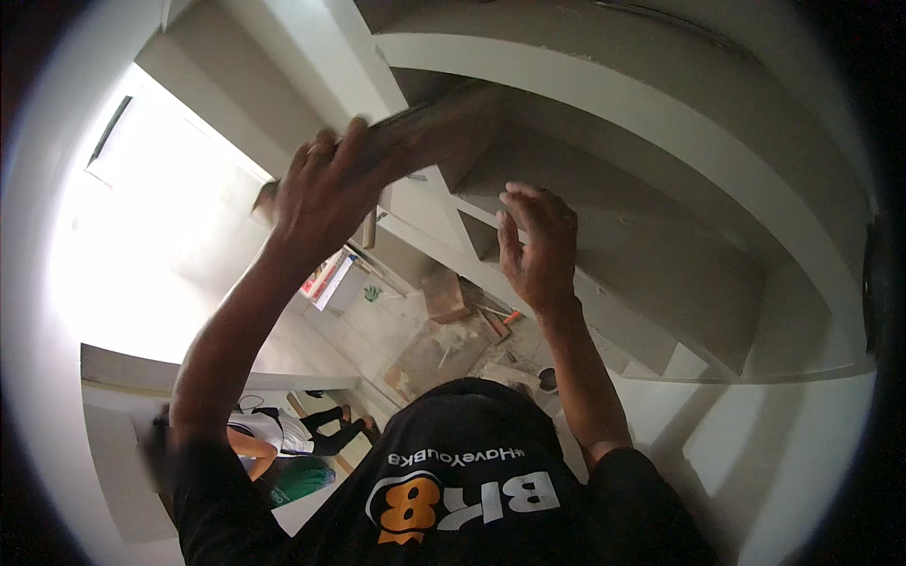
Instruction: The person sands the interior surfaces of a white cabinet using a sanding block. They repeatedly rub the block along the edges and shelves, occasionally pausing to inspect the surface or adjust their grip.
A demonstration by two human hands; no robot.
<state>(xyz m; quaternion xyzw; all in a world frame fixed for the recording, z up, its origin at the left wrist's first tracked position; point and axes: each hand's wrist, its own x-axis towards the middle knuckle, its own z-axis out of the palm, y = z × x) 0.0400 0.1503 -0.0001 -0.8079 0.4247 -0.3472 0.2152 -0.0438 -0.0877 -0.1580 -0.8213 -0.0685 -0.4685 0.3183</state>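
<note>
My left hand [323,193] is raised at the upper left, its fingers closed round a long, flat, brown tool [439,132]. Motion blurs the tool, and its exact kind does not show. It reaches from my fist toward the dark opening of a grey shelf unit with pale edges [604,90]. A brown end [266,196] sticks out on the other side of the fist. My right hand [540,241] is up in front of the shelf unit, palm partly turned inward. Its fingers are apart and slightly curled, with nothing in them.
Below on the dusty floor lie a brown box [445,296], a tool with an orange part [512,318] and a dark bucket [547,379]. A person in a white top [283,432] is at lower left beside something green [304,477]. A bright opening [160,217] lies left.
</note>
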